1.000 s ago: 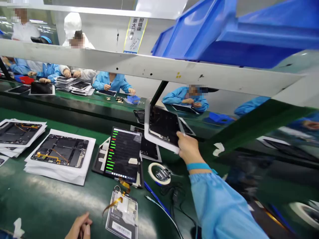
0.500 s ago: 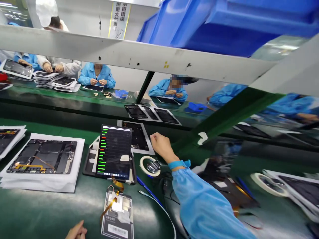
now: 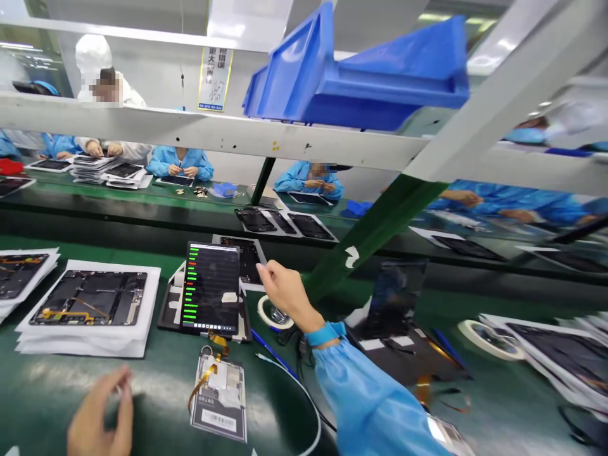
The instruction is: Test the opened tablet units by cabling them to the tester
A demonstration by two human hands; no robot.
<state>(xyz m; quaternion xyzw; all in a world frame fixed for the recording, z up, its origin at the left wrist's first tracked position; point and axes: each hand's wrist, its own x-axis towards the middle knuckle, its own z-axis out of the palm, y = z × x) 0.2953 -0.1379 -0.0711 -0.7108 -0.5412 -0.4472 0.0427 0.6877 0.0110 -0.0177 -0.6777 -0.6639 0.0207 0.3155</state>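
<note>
My right hand [image 3: 287,290], in a blue sleeve with a blue wristband, reaches over the bench with its fingers curled closed. It is by an opened tablet housing [image 3: 254,258] on white sheets; whatever its fingers hold is hidden. My left hand [image 3: 99,415] is low at the left, slightly blurred, thumb and forefinger pinched together; I cannot make out what is between them. Between the hands stands a lit tablet screen [image 3: 211,288] with green and red lines of text. A ribbon cable [image 3: 218,341] links it to a battery-and-board assembly [image 3: 219,399] lying flat.
White sheets with an opened tablet [image 3: 95,297] are stacked at left. A tape roll [image 3: 266,313], a blue pen [image 3: 270,351] and a white cable [image 3: 311,392] lie near my right arm. A green post [image 3: 361,244] and blue bins [image 3: 351,82] stand beyond. Co-workers sit opposite.
My left hand has come further into view at the lower left. My right hand stays closed near the opened tablet housing, now lower and further left in view. The camera view has shifted.
</note>
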